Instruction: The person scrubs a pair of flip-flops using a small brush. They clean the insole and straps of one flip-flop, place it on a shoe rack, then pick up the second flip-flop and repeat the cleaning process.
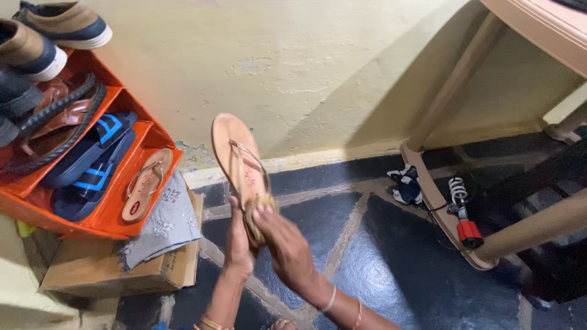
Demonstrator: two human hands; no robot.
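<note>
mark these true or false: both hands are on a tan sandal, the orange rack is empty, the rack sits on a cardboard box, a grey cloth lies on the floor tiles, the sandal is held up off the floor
Both hands are on a tan sandal: true; the left hand holds the tan sandal from below, and the right hand presses on its heel end.
The orange rack is empty: false; the orange rack holds shoes and sandals.
The rack sits on a cardboard box: true, the cardboard box.
A grey cloth lies on the floor tiles: false; the grey cloth lies on the box.
The sandal is held up off the floor: true.
</note>
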